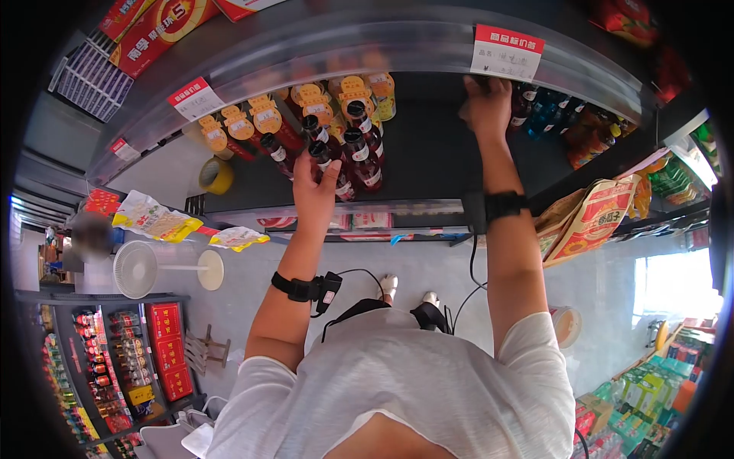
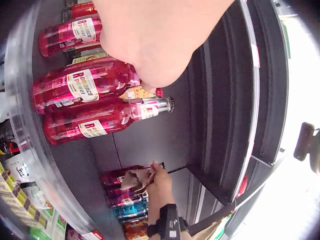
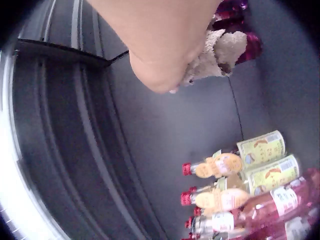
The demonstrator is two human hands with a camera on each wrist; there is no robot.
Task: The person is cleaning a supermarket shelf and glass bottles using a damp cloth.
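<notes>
My left hand [image 1: 314,187] grips the neck of a pink-red glass bottle [image 2: 87,86] labelled "Romance Power", at the front of a small group on the shelf [image 1: 424,164]. Close beside it stands a matching bottle [image 2: 92,122] with a dark cap. Farther right, my right hand [image 1: 489,111] reaches in under the upper shelf edge, holding a crumpled greyish cloth [image 3: 217,56]. In the left wrist view that cloth is bunched in the fingers, in front of more pink bottles [image 2: 114,176]. My palm hides part of it in the right wrist view.
Bottles with orange neck tags [image 1: 266,115] stand behind and left of the pink ones. Blue bottles [image 1: 544,111] are at the right. A yellow tape roll [image 1: 216,177] lies at the shelf's left. Price cards [image 1: 508,53] hang from the upper edge; bagged snacks [image 1: 592,218] protrude right.
</notes>
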